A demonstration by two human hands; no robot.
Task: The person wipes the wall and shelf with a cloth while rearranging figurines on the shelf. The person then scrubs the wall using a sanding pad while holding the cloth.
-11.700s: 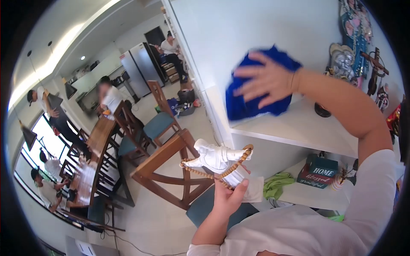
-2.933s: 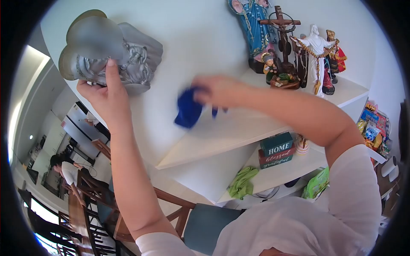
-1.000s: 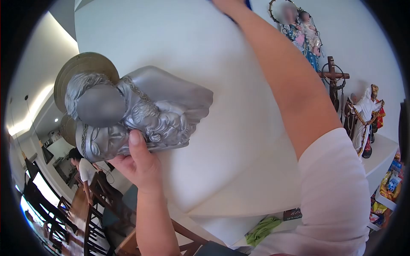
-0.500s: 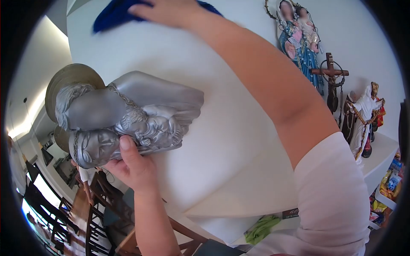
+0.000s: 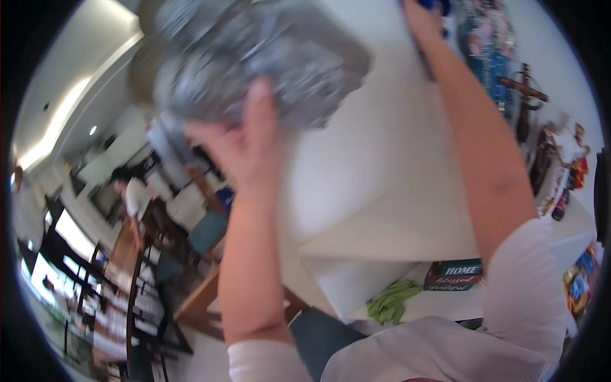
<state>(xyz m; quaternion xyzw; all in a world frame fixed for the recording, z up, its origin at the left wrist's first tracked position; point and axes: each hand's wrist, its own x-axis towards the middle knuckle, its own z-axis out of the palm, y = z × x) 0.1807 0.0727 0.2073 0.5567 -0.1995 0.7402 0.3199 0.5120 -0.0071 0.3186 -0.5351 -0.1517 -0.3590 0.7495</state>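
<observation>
My left hand [image 5: 242, 140] grips a silver-grey religious bust [image 5: 318, 73] from below, its thumb pressed over the front. The bust is smeared by motion, tilted, and partly cut off by the top edge of the head view. At the top right, my right hand [image 5: 423, 22] holds a dark blue cloth [image 5: 439, 6], most of which lies out of view. Close beside that hand is a blue-robed statue [image 5: 484, 54] against the white wall.
A wooden cross [image 5: 525, 95] and several small figurines [image 5: 560, 153] stand at the right. Below are a green cloth [image 5: 394, 300] and a "HOME" sign block [image 5: 453, 274]. Chairs, a wooden table [image 5: 124, 245] and another person [image 5: 137, 197] appear at the left.
My left hand has raised the bust up and to the right. My right hand has swept the blue cloth rightward, towards the blue-robed statue. The camera view has shifted.
</observation>
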